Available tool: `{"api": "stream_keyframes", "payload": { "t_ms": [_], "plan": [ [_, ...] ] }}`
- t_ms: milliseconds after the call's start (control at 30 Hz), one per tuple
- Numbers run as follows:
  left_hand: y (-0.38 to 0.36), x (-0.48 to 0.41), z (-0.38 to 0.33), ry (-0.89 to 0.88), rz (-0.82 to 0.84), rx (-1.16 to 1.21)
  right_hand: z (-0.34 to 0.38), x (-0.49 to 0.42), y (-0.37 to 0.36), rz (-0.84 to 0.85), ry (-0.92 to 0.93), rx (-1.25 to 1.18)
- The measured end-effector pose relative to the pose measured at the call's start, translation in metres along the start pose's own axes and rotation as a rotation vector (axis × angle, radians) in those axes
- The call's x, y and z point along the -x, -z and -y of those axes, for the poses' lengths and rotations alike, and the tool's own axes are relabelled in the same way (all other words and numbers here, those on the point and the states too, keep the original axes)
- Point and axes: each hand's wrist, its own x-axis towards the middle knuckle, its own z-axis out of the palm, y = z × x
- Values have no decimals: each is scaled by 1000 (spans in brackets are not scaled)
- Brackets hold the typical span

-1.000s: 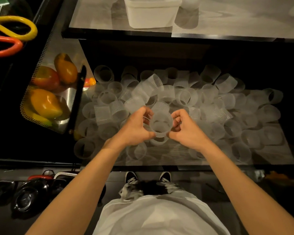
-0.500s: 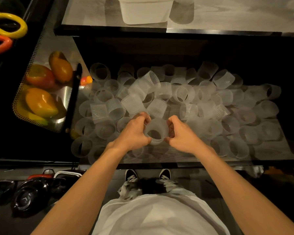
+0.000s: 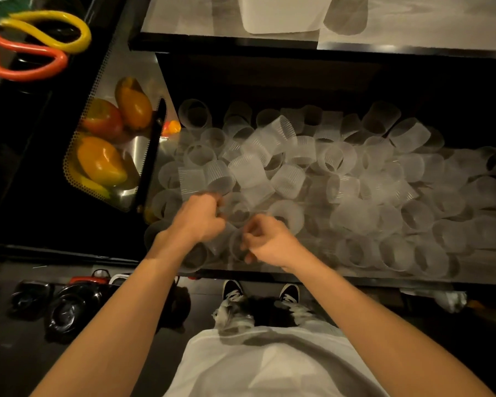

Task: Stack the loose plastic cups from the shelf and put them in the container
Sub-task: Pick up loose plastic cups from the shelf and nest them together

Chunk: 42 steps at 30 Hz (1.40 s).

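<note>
Several translucent ribbed plastic cups lie loose in a heap across the lower shelf. My left hand and my right hand hover over the heap's front left part, close together with fingers curled. A translucent cup shows between and below them, gripped by my right hand. My left hand seems closed on another cup beside it, though motion blur hides the exact hold. The white container stands on the upper shelf at the top, far from both hands.
A metal mesh basket of mangoes sits left of the cups behind a black divider. Yellow and orange loops lie at top left. Black bowls are on the floor. A translucent object stands beside the container.
Both hands have dropped from the heap's middle toward its front left. They held one cup up between them; now they are lower, among the cups near the shelf's front edge.
</note>
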Motion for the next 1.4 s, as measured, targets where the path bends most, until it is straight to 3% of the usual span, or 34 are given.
{"api": "stream_keyframes", "payload": {
  "t_ms": [100,300,467,733,1033,1400],
  "plan": [
    [1,4,11,17,19,-6,-3,-15,-17,50,-60,12],
    [-6,12,23,16,198,-151,-2,-28,-24,13,90,403],
    [-20,10,30,-42,147,-222,0,-36,-26,34,84,456],
    [-30,6,46,-60,89,-97,-1,-42,-26,54,91,474],
    [-22,-3,60,-71,44,190,10,-45,-14,24,153,290],
    [-3,12,67,49,-111,515,21,-47,4,32,117,-29]
  ]
}}
